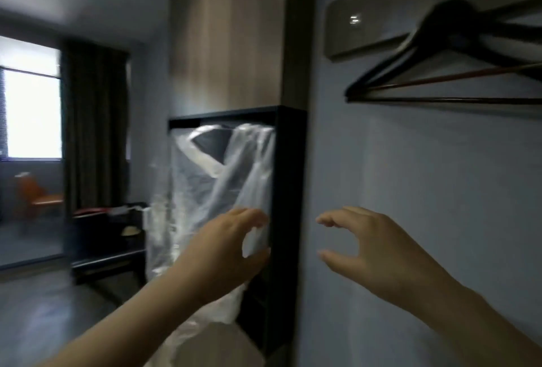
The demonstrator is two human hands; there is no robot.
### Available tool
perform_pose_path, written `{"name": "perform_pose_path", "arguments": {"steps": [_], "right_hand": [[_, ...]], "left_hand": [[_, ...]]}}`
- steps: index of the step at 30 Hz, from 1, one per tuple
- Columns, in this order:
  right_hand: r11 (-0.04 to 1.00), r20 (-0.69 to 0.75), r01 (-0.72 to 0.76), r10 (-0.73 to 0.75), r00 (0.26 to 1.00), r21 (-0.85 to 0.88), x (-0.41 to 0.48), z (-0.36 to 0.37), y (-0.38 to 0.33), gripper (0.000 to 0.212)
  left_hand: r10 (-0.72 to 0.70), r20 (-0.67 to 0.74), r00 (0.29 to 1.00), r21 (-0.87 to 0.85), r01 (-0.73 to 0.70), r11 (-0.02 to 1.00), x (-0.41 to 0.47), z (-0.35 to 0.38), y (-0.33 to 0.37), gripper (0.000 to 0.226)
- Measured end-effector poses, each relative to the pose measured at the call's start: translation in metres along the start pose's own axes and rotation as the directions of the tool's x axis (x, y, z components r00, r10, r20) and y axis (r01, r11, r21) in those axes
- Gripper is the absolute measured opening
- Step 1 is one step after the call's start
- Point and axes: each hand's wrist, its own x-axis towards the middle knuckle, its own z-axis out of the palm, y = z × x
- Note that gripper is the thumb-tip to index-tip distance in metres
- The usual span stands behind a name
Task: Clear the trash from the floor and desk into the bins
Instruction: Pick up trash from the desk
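A large translucent white plastic bag (205, 184) billows upright in front of me, its handle loops at the top and its lower part trailing down past my left forearm. My left hand (225, 252) is raised against the bag, fingers and thumb curled in a loose C round a fold of the plastic. To its right, my right hand (372, 246) is lifted in front of the grey wall. Its fingers and thumb are curved apart, holding nothing and clear of the bag. No bin or loose trash is visible. The frame is motion-blurred.
A black-framed open cabinet (289, 167) stands right behind the bag against a dark post. Black coat hangers (434, 70) hang on the wall at upper right. A low black rack (108, 228) with items, a dark curtain (93, 120), a window and an orange chair (38, 193) lie to the left.
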Motion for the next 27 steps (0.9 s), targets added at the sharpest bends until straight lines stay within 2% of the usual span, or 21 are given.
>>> {"name": "perform_pose_path", "arguments": {"steps": [7,14,20,27], "right_hand": [[0.945,0.009,0.281,-0.287,0.958,0.165,0.13,0.119,-0.175,0.045],[0.86,0.057,0.427,-0.458,0.887,0.278,0.206,0.218,-0.276,0.045],[0.81,0.065,0.48,-0.528,0.847,0.337,0.274,0.307,-0.326,0.045],[0.796,0.077,0.441,-0.513,0.855,0.415,0.374,0.403,-0.363,0.043]], "left_hand": [[-0.252,-0.05,0.966,0.216,0.257,0.942,-0.089,-0.117,-0.171,0.038],[-0.452,-0.092,0.887,0.322,0.457,0.829,-0.156,-0.168,-0.285,0.037],[-0.504,-0.117,0.855,0.354,0.511,0.784,-0.167,-0.173,-0.387,0.039],[-0.55,-0.086,0.831,0.383,0.537,0.751,-0.143,-0.181,-0.525,0.04]]}}
